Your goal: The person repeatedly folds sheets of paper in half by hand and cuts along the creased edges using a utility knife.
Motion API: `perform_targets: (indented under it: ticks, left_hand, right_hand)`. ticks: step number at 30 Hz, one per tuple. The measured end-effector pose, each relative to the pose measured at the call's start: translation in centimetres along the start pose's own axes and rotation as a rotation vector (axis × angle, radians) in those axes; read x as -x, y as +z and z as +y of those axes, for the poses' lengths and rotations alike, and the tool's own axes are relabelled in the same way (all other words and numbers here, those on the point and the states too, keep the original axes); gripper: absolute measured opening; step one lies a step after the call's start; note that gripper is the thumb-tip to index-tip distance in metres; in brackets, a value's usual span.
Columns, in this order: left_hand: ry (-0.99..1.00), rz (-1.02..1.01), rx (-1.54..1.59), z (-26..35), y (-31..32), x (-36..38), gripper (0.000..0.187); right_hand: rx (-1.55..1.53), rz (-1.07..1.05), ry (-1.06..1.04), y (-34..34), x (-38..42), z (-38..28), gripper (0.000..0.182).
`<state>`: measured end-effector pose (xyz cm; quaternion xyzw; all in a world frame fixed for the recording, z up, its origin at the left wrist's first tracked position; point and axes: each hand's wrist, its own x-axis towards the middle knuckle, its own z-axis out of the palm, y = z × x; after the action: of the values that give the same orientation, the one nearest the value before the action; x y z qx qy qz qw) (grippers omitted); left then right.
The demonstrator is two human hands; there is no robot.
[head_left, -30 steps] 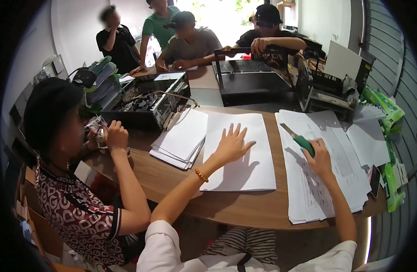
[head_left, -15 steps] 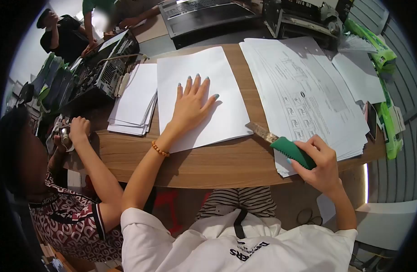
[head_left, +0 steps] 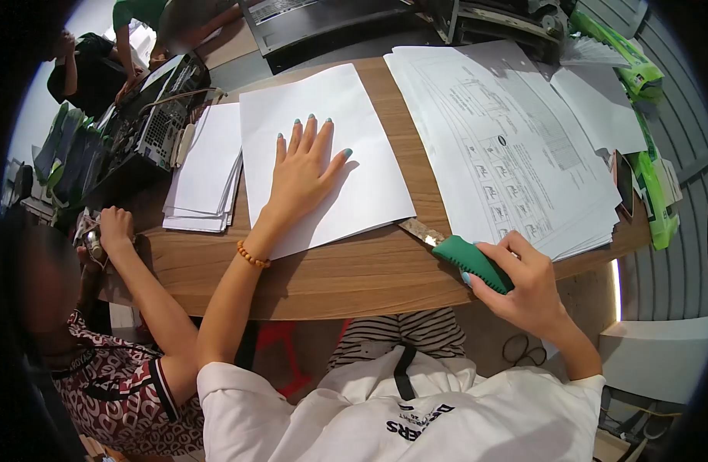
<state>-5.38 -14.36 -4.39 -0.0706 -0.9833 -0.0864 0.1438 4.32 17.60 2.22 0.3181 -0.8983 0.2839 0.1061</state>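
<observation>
My left hand lies flat on a large white sheet, fingers spread and nothing held. A bead bracelet is on that wrist. My right hand grips the green handle of a saw-like knife. The blade points left, and its tip meets the sheet's lower right corner, at the paper's edge. Whether the tip is under the sheet cannot be told.
Smaller white papers are stacked left, printed sheets right. Behind them stand an opened computer case and a black laptop-like device. A person's hand holds a metal object at left. A phone lies right.
The knife in my right hand has moved left, its tip now at the sheet's corner. The whole view has shifted a little. My left hand stays flat on the paper.
</observation>
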Motion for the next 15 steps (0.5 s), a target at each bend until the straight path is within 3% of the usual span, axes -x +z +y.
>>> perform_targets:
  ticks: [5,15]
  left_hand:
    - [0.007,-0.001,-0.033,-0.15,0.31,0.12,0.067]
    - [0.032,-0.040,-0.080,0.40,-0.57,0.08,0.095]
  right_hand:
    - [0.104,0.011,0.031,0.62,0.62,-0.57,0.033]
    - [0.130,0.015,0.053,0.74,0.85,-0.89,0.036]
